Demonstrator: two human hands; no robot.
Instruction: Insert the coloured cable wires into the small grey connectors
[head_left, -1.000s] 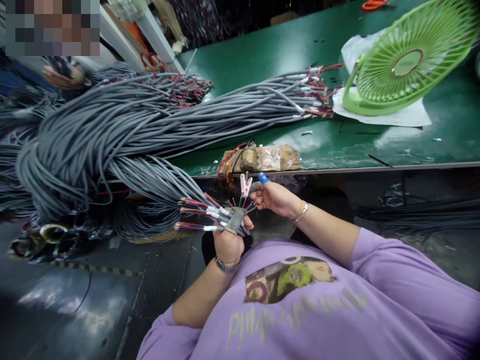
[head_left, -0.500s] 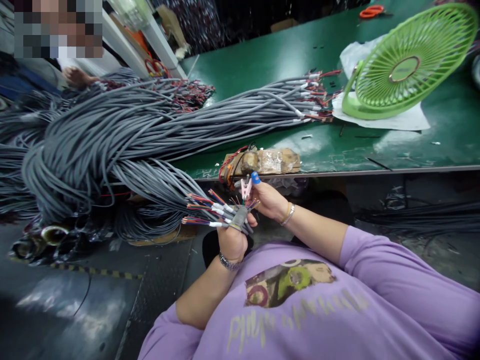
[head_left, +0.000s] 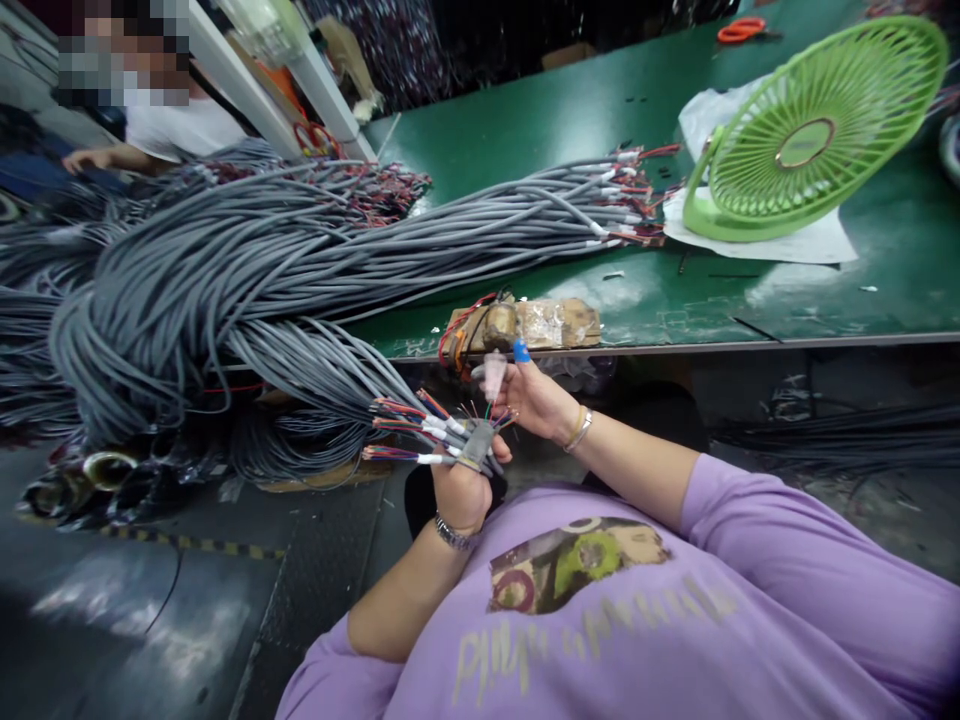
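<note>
My left hand [head_left: 463,492] is closed round a bunch of grey cables, with a grey band-like piece [head_left: 477,443] across them. Stripped ends with white sleeves and coloured wires [head_left: 409,425] fan out to the left of it. To the upper right is my right hand [head_left: 541,402], its thumb, with a blue fingertip cover, stretched up away from the fingers. A blurred pink clip [head_left: 494,375] is at those fingertips, above a thin green wire. Whether the fingers touch it is unclear.
Long grey cables [head_left: 360,250] lie in a heap over the green table [head_left: 480,130]. At its front edge lies a taped wooden block [head_left: 559,322] with wires. A green fan [head_left: 817,140] and orange-handled scissors [head_left: 741,30] are on the right. A co-worker's arm [head_left: 112,158] is behind the heap.
My right thumb has moved up and away from the pink clip, and the right fingers have spread. The clip has turned and blurred. My left hand keeps its hold. The co-worker's arm has shifted left.
</note>
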